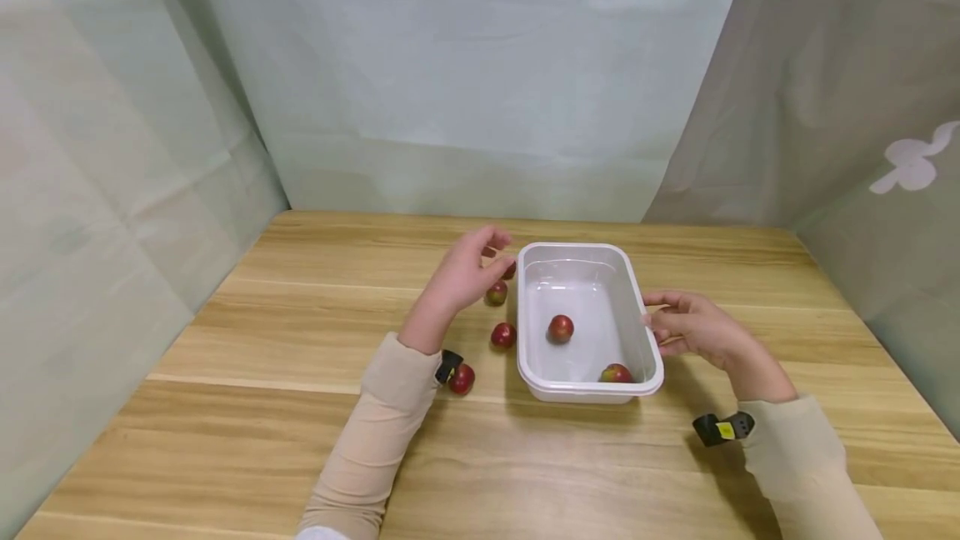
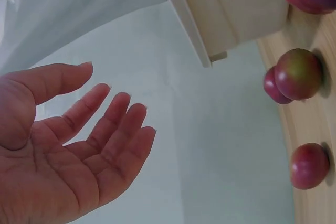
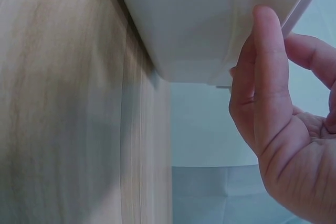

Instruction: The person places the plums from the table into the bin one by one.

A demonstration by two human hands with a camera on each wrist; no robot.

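A white plastic tub [image 1: 570, 249] stands mid-table with two small red fruits inside, one in the middle [image 1: 560, 328] and one at the near wall [image 1: 616, 373]. Three more fruits [image 1: 497, 293] [image 1: 503, 335] [image 1: 461, 378] lie on the wood left of the tub, and another [image 1: 511, 271] shows partly behind my left hand. My left hand [image 1: 491, 255] hovers over them, palm [image 2: 79, 145] bare and fingers relaxed, holding nothing. My right hand [image 1: 654, 317] is at the tub's right side, its thumb [image 3: 260, 77] resting against the tub wall [image 3: 210, 24] under the rim.
The wooden table [image 1: 315, 440] is fenced by pale curtains at the back and both sides. A dark wrist band [image 1: 722, 429] sits at my right cuff, another [image 1: 447, 365] at my left. Bare wood lies in front of the tub and on the far left.
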